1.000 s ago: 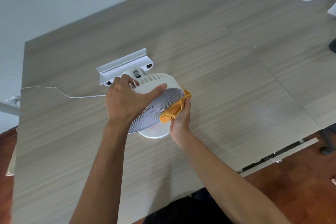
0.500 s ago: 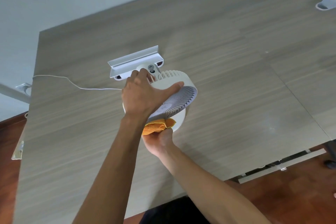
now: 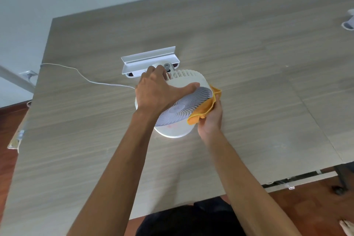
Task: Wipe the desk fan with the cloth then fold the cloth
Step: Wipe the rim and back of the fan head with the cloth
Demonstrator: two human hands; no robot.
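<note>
Left hand [image 3: 155, 90] grips fan [image 3: 183, 101] mid-table; right hand [image 3: 210, 119] clutches cloth [image 3: 205, 109]. You keep fan braced, wipe along grille rim.

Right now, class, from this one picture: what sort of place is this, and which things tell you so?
Probably an office or workroom. A large wood-grain desk carries a white clamp-on bracket, a second similar mount sits at the far right edge, and a power cable trails off the desk's left side.
</note>
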